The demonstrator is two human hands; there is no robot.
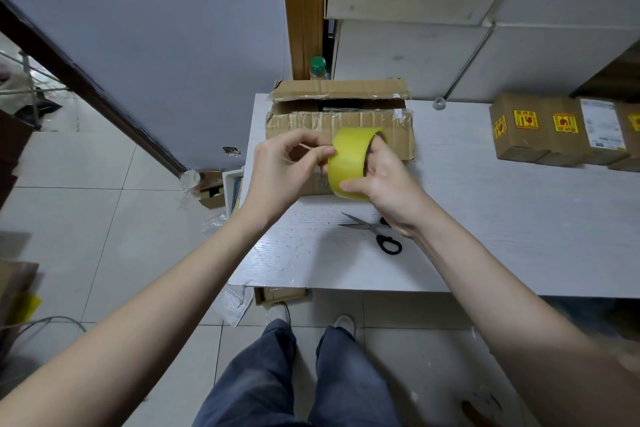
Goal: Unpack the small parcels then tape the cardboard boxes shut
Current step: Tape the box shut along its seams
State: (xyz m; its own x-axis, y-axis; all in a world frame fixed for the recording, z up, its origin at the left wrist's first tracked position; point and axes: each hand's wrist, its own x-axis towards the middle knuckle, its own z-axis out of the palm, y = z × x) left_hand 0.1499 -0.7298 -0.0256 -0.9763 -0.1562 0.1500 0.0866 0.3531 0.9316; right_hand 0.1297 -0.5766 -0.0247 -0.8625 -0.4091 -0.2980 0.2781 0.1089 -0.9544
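Yellow packing tape roll [351, 163] is held above the white table [485, 218], directly in front of the large cardboard box [341, 121]. Right hand [384, 180] grips the roll: fingers pass through the core and the thumb presses on the outer face near the lower edge. Left hand [287, 166] is at the roll's left side, thumb and forefinger pinched together against the tape surface; whether a loose tape end is caught between them cannot be told. Both hands are therefore close together, each in contact with the roll.

Large cardboard box sits at the far left end of the table, worn and creased, with old tape residue along its flaps. Its rear flap stands raised and the top is not closed; dark contents show through the gap but cannot be identified.

Scissors [375, 230] with black handles lie on the table near the person's edge, blades parted, partly under the right wrist.

Small brown parcels [557, 130] stand in a row at the right end of the table, well apart from the box, bearing yellow and red fragile labels and one white shipping label.

Green-capped bottle [317, 68] stands behind the box.
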